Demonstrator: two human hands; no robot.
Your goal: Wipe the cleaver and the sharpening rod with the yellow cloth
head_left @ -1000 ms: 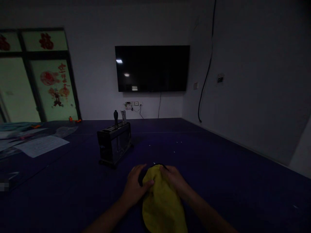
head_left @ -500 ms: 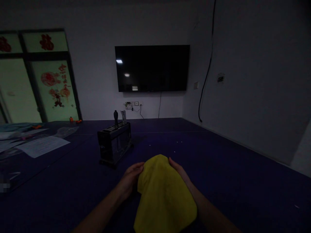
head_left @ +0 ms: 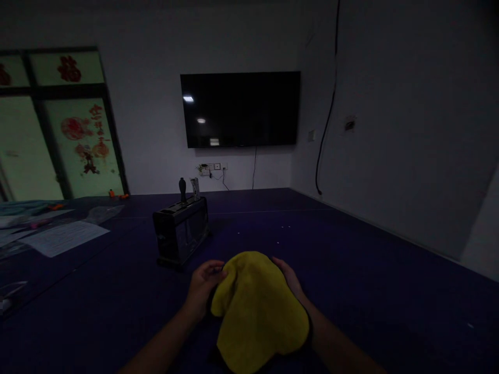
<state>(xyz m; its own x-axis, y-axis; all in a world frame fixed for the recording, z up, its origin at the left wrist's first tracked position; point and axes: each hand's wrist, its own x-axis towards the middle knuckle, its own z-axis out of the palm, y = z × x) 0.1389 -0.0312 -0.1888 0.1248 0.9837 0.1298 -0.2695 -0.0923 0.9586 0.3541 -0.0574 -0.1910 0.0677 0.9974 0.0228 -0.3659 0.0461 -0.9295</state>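
Note:
A yellow cloth hangs between both hands just above the dark blue tabletop. My left hand pinches its upper left edge, fingers curled on the fabric. On the other side my right hand grips the upper right edge, mostly covered by the cloth. Something dark shows under the cloth's lower rim, too dim to make out. A black knife block with two handles sticking up stands a short way beyond my left hand.
White papers and plastic lie at the table's left side. A black wall screen hangs on the far wall, with a cable running down the right wall. A window with red decorations is at the left.
The cloth was bunched narrow over a dark object a second ago; both hands have since spread it wide and lifted its top edge. The view has shifted slightly to the right.

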